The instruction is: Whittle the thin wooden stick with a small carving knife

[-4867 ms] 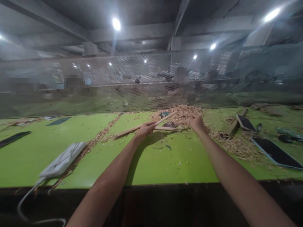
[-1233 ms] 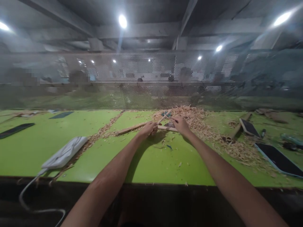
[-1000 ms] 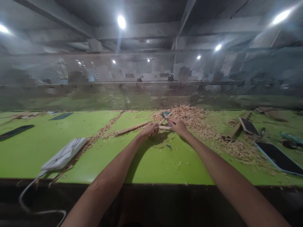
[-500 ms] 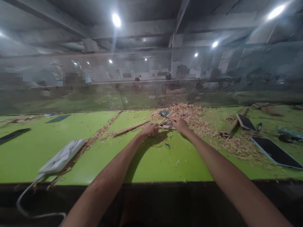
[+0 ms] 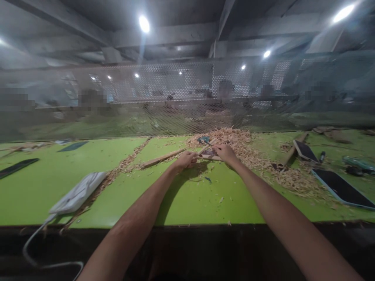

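Note:
My left hand [image 5: 186,159] is closed around a thin wooden stick [image 5: 206,146] that slants up and away to the right. Beside it, my right hand [image 5: 226,153] is closed on a slim dark tool [image 5: 209,144], too small to tell its kind, lying close against the stick. Beneath the hands lies a flat pale wooden piece [image 5: 211,157], partly covered by them. A large pile of wood shavings [image 5: 234,136] rises just behind, with a teal scrap [image 5: 204,139] at its edge. To the left of my left hand rests a longer wooden strip [image 5: 162,159].
The green table [image 5: 123,210] ends at a perforated metal screen [image 5: 181,113]. A white power strip [image 5: 77,194] with a cable lies left. On the right are a blue-edged phone [image 5: 342,188], a second phone [image 5: 305,151] and a wooden bar [image 5: 294,150]. Blurred people sit beyond the screen.
My right hand has shifted slightly to the right with the slim dark tool, away from my left hand. My left hand, still on the stick, has barely moved.

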The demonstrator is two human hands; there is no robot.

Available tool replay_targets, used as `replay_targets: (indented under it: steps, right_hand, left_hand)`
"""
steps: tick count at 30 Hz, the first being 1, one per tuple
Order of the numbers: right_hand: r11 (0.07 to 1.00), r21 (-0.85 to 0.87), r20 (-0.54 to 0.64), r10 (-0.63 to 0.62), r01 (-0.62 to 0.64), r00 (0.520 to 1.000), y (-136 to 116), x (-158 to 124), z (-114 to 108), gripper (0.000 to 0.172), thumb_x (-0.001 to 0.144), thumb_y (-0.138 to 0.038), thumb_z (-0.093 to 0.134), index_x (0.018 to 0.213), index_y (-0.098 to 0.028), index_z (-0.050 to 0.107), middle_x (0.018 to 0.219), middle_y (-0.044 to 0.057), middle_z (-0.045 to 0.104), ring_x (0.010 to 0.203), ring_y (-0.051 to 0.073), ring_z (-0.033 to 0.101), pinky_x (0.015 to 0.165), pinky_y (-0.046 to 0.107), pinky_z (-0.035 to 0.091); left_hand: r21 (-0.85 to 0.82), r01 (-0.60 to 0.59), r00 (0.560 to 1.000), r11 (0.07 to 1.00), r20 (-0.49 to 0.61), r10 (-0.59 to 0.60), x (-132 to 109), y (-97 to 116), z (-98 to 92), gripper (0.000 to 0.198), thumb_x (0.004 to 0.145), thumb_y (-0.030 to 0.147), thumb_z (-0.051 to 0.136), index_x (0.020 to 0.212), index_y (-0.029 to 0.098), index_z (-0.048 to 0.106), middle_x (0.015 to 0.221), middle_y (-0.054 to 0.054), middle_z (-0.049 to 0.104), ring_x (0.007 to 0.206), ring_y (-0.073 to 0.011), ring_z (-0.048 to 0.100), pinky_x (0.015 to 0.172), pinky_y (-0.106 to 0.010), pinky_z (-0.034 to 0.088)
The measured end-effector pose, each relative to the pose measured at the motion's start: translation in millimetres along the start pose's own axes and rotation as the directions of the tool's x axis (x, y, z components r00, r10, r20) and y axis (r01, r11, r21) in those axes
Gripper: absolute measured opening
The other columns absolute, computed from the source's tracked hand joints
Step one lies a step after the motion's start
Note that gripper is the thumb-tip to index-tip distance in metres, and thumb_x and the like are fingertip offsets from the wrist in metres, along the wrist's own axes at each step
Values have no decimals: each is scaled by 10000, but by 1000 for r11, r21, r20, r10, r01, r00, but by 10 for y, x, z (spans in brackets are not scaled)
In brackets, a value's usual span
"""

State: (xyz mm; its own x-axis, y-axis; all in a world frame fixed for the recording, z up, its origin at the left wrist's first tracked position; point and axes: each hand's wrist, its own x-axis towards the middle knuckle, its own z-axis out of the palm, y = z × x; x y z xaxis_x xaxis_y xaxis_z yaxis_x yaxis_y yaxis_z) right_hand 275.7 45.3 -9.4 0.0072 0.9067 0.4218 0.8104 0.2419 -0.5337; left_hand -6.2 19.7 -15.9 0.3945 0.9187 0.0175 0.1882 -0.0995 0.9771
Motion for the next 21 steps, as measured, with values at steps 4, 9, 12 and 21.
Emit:
replay_targets:
  steps: [4, 9, 12, 21]
  right_hand:
    - [999, 52, -14, 9, -9, 1000, -7, -2, 4, 256, 1115, -454, 852, 1173, -372, 1087, 1202, 139, 1017, 1211, 447, 960, 1084, 519, 742]
    - [994, 93, -21, 67, -65, 998, 81, 28, -49, 287, 1118, -532, 878, 1212, -355, 1084, 1275, 153, 1011, 1243, 446, 956, 1131, 544, 734]
    - [990, 103, -73, 104, -97, 992, 182, 63, -97, 309, 1115, -546, 872, 1187, -326, 1077, 1257, 167, 1010, 1245, 439, 955, 1139, 548, 733]
    - [994, 93, -122, 75, -63, 990, 158, 76, -136, 237, 1062, -478, 855, 1027, -359, 1057, 1095, 130, 1009, 1142, 447, 952, 1047, 533, 740]
  left_hand:
    - [-2, 7, 1000, 1000, -18, -7, 21, -25, 7, 268, 1180, 341, 735, 1050, 162, 886, 682, 63, 539, 546, -122, 411, 575, -266, 323]
    - [10, -14, 1000, 1000, -19, 14, 27, -60, -8, 273, 1156, 348, 750, 1041, 157, 908, 710, 49, 555, 552, -124, 418, 582, -275, 324]
    - [39, -15, 1000, 999, -14, 15, 13, -50, -18, 291, 1158, 339, 721, 1053, 154, 920, 710, 52, 537, 542, -125, 390, 565, -278, 314]
    - [33, -12, 1000, 999, 26, 11, 38, -14, -41, 270, 1173, 325, 730, 1039, 165, 901, 687, 57, 523, 524, -117, 388, 546, -262, 314]
